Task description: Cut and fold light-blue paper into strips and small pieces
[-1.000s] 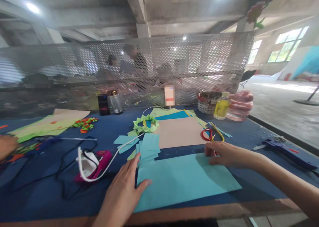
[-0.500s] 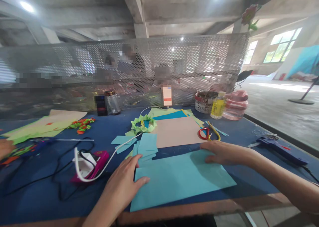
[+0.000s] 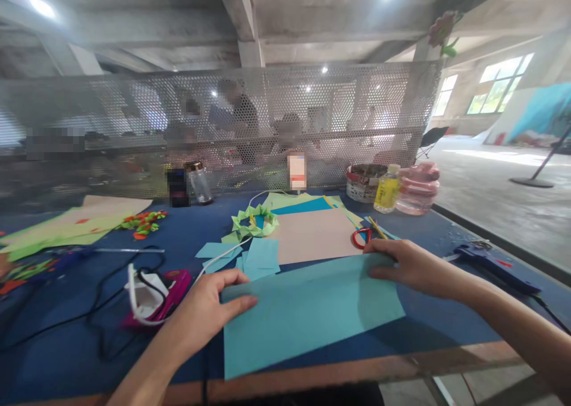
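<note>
A large teal paper sheet (image 3: 307, 314) is lifted at its far edge above the blue table (image 3: 80, 358). My left hand (image 3: 207, 305) pinches the sheet's upper left corner, thumb on top. My right hand (image 3: 404, 264) grips the upper right corner with fingers curled over the edge. Just beyond my right hand lie red-handled scissors (image 3: 360, 238) on a beige sheet (image 3: 312, 233). Small teal paper pieces (image 3: 254, 256) lie behind the sheet.
A pink and white glue gun (image 3: 154, 296) with black cords lies at the left. A dark blue glue gun (image 3: 488, 263) sits at the right. A green paper ring (image 3: 254, 223), a yellow bottle (image 3: 386, 197), pink container (image 3: 417, 189) and perforated metal screen (image 3: 267, 126) stand further back; people sit behind it.
Both hands went from lying flat on the teal sheet to gripping its far corners, and the sheet's far edge has risen off the table.
</note>
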`<state>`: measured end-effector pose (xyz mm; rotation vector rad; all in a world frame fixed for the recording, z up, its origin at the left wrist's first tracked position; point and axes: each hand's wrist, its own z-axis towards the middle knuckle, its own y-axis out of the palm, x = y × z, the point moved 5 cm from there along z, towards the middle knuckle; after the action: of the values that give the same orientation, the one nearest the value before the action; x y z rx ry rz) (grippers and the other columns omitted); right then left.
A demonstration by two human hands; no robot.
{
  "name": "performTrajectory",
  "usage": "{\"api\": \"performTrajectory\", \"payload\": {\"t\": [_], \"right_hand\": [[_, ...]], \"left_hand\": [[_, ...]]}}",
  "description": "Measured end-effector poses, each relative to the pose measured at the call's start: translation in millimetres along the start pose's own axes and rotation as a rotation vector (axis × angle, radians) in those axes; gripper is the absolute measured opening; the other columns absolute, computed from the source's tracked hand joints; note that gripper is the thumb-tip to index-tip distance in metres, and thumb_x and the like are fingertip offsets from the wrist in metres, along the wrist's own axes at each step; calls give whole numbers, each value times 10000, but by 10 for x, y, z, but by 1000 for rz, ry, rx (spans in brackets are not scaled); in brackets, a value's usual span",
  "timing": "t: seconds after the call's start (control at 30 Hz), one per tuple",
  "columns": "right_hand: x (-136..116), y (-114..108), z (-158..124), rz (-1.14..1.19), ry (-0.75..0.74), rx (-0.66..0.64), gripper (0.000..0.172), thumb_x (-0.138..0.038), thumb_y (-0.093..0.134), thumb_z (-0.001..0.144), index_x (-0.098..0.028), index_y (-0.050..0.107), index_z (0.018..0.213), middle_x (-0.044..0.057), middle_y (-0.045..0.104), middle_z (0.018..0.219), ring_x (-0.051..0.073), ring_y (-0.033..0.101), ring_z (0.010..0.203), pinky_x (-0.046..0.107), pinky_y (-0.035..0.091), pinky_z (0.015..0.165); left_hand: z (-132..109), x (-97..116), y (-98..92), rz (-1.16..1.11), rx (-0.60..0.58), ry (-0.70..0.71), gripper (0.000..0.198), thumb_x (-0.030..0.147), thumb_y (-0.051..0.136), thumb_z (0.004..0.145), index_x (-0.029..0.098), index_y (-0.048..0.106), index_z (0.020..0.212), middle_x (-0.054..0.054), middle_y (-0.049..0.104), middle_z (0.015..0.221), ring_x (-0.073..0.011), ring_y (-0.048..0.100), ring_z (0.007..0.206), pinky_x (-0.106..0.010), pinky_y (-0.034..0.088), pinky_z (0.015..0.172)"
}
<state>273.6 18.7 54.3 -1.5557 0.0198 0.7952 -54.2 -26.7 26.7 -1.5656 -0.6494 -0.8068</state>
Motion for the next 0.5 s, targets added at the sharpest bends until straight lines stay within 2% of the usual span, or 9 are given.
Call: {"api": "performTrajectory", "payload": {"t": [0.1,0.27,0.4,0.5], "right_hand": [[118,41,29,127,1,-23,318,-453,615,791,-179,605,951,25,633,856,216,593,781,289,459,671],[277,133,42,332,31,-47,405,-513,643,775,-175,589,991,17,607,855,192,582,752,263,465,637],[286,171,43,372,29,-35,411,-501,669,755,-170,592,986,6,601,820,172,570,720,252,459,612],[170,97,4,301,11,73,324,-452,668,763,-172,627,920,7,619,800,173,576,718,268,462,641]], "left_hand": [[49,-67,-91,-114,76,-7,273,454,696,665,206,633,759,24,689,698,-190,634,687,-255,461,647],[80,-176,-64,-324,69,-36,268,430,717,654,194,649,758,-7,730,758,-190,651,738,-269,479,717],[75,-225,-84,-322,131,-46,314,456,725,646,189,656,797,-13,738,772,-211,668,777,-282,495,742],[17,-214,-148,-186,204,-16,368,520,688,671,197,663,845,-14,733,756,-243,680,796,-310,518,744]]}}
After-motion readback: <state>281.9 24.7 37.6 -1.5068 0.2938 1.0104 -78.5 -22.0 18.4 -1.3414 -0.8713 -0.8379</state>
